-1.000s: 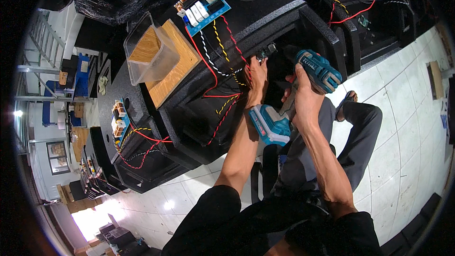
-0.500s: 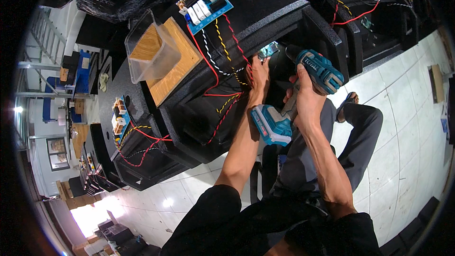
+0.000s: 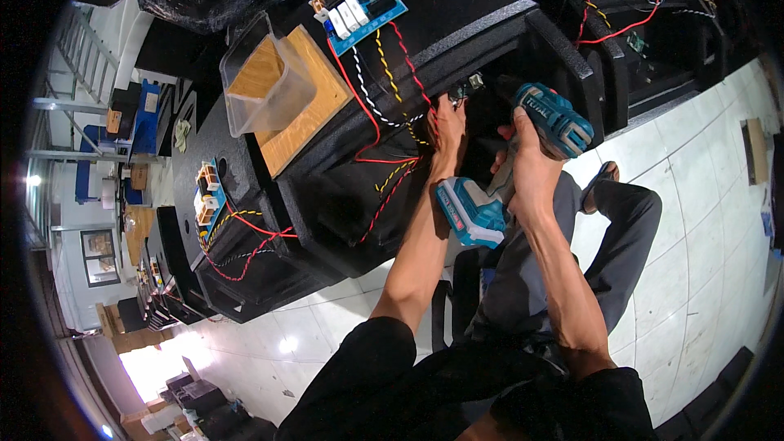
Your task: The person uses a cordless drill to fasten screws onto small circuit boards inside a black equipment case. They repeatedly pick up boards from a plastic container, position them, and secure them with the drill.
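Note:
My right hand (image 3: 531, 171) is wrapped round the grip of a teal and black cordless drill (image 3: 557, 121), its battery pack (image 3: 469, 212) toward me and its chuck pointing into a black speaker cabinet (image 3: 318, 196). Inside the cabinet's opening, my left hand (image 3: 448, 126) pinches a small circuit board (image 3: 472, 83) with dark wires; the fingertips are partly hidden. Red, yellow-black and white-black twisted wires run beside the left wrist. They lead up to a blue crossover board (image 3: 359, 12) lying on top of the cabinet.
A clear plastic bin (image 3: 265, 82) stands on a plywood piece (image 3: 314, 106) on the cabinet. A second crossover board (image 3: 209, 196) with wires sits on the speaker to the left. Another wired cabinet (image 3: 645, 49) is at the right. White tiled floor (image 3: 686, 229) extends below.
The small circuit board has turned in my left hand, from its lit flat face to a narrower, darker side. The drill has shifted very slightly; my right hand keeps its hold.

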The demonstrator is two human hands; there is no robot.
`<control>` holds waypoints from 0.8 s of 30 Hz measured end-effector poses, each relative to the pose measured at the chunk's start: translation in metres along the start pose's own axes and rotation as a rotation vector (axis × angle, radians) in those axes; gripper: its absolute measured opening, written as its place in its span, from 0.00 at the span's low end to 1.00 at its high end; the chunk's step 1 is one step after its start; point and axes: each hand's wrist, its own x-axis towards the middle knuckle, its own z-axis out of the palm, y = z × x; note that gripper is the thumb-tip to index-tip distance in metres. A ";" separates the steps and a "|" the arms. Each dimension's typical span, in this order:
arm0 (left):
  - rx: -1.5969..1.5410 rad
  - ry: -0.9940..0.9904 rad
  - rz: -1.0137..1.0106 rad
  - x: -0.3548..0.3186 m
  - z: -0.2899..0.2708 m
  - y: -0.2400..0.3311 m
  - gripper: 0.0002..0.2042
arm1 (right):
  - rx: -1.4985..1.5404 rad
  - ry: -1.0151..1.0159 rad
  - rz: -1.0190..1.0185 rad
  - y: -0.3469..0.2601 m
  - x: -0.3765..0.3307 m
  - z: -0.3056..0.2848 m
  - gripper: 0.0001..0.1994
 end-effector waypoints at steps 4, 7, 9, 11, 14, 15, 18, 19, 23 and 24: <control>-0.107 0.033 0.058 0.001 0.003 0.000 0.16 | 0.015 0.006 -0.021 0.006 0.006 -0.002 0.12; -0.057 0.013 0.051 0.000 0.000 0.004 0.17 | -0.008 0.006 -0.028 0.005 0.006 -0.001 0.12; -0.049 0.000 0.032 0.000 -0.001 0.003 0.18 | 0.000 0.008 -0.026 0.003 0.004 -0.001 0.12; -0.043 0.015 0.068 0.001 0.001 0.000 0.18 | 0.003 -0.003 -0.030 0.003 0.005 -0.001 0.12; -0.045 0.003 0.063 0.002 -0.002 0.007 0.18 | 0.003 -0.006 -0.030 0.006 0.008 -0.003 0.12; -0.026 -0.002 0.049 0.002 -0.002 0.007 0.19 | 0.001 0.001 -0.019 0.004 0.007 -0.002 0.12; -0.041 -0.008 0.045 0.002 -0.006 0.011 0.19 | -0.014 0.004 -0.090 0.014 0.014 -0.004 0.12; -0.059 -0.010 0.050 0.003 -0.008 0.015 0.19 | -0.021 0.003 -0.131 0.018 0.017 -0.006 0.12; 0.003 0.038 0.070 0.000 0.001 -0.007 0.18 | -0.038 0.002 -0.106 0.017 0.016 -0.004 0.13; -0.015 0.029 0.065 0.000 0.000 -0.003 0.18 | -0.015 0.008 -0.058 0.010 0.011 -0.001 0.13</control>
